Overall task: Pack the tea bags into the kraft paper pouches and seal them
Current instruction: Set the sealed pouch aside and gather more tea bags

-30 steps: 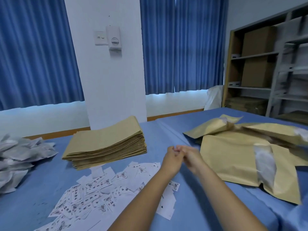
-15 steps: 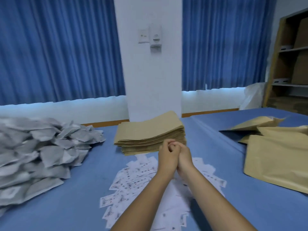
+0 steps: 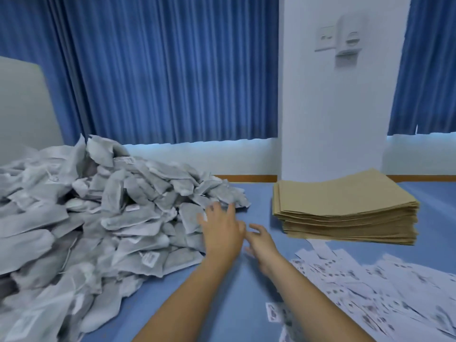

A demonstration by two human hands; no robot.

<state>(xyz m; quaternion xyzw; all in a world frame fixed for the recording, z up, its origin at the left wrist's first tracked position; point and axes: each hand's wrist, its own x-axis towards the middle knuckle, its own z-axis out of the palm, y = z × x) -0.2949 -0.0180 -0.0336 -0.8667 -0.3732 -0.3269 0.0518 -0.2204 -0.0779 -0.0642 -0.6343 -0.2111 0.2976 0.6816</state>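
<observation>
- The left hand's fingers (image 3: 217,208) are straight and spread, holding nothing. Their tips lie at the near right edge of the heap; whether they touch a bag, I cannot tell.
- The left hand (image 3: 222,233) is stretched forward, palm down, low over the table.
- The right hand (image 3: 261,245) is just beside it and a little behind, with fingers loosely spread and likewise empty.
- The large heap of grey-white paper tea bags (image 3: 123,218) lies ahead and to the left of both hands. It runs from the far middle of the table toward the near left. The left hand is nearer, so the first pick looks like its job.
- The squared stack of flat brown kraft paper pouches (image 3: 345,201) sits to the right of the hands, well apart from the heap, with none of it taken.
- Small white printed paper slips (image 3: 370,280) are scattered at the near right on the blue table covering (image 3: 234,304).
</observation>
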